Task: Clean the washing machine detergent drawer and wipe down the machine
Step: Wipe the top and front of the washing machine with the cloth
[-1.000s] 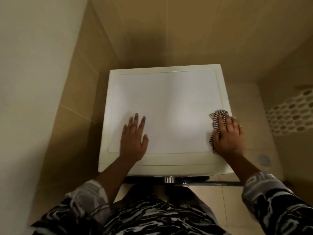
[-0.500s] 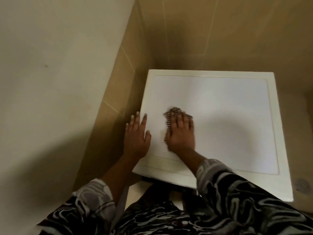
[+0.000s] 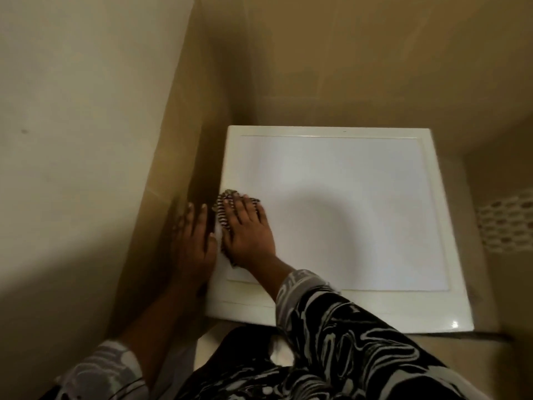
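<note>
Over the last 1 second the right hand (image 3: 248, 238) has swept the striped cloth (image 3: 223, 206) from the right rim of the washing machine (image 3: 360, 212) across to its left rim. The left hand (image 3: 196, 241) has slid outward to make room, so the 2 hands now lie side by side. The right fingers (image 3: 242, 206) are straight and spread, pressing the cloth flat on the top surface, where it bunches just ahead of the fingertips and on the thumb side. The left fingers (image 3: 202, 215), blurred, are straight too and hold nothing, lying along the machine's left edge beside the tiled wall (image 3: 184, 140). The detergent drawer is out of view. The likely risk is that the cloth is only pressed, not gripped. Another push leftward could shove it off the rim into the gap by the wall, or knock knuckles on the tiles.
</note>
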